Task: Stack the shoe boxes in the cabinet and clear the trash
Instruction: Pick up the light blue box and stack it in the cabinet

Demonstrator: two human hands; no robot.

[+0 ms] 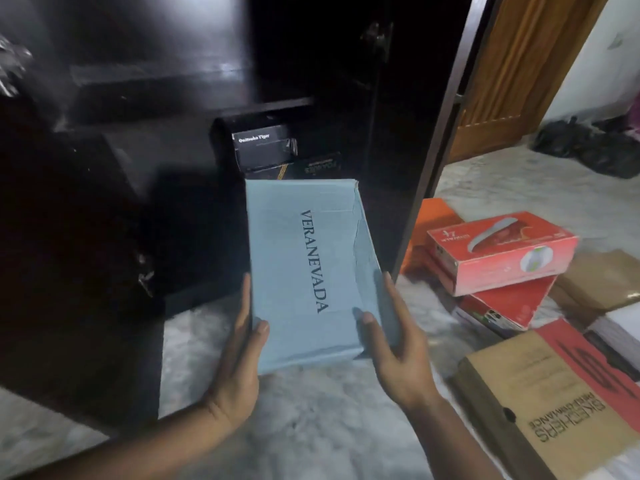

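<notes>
both hands, left hand (239,348) and right hand (391,344), grip the blue box (308,268); cabinet (311,64) holds black boxes (263,147)

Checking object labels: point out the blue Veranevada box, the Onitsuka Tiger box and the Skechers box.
Blue Veranevada box (284,271): head view, lid centre.
Onitsuka Tiger box (261,148): head view, labelled end face.
Skechers box (519,393): head view, brown lid.

Shoe box (304,271) before cabinet (121,202), two boxes (263,147) inside, box stack (498,258) at right

Matt cardboard box (304,268) (creased); glossy dark cabinet (156,81).
</notes>
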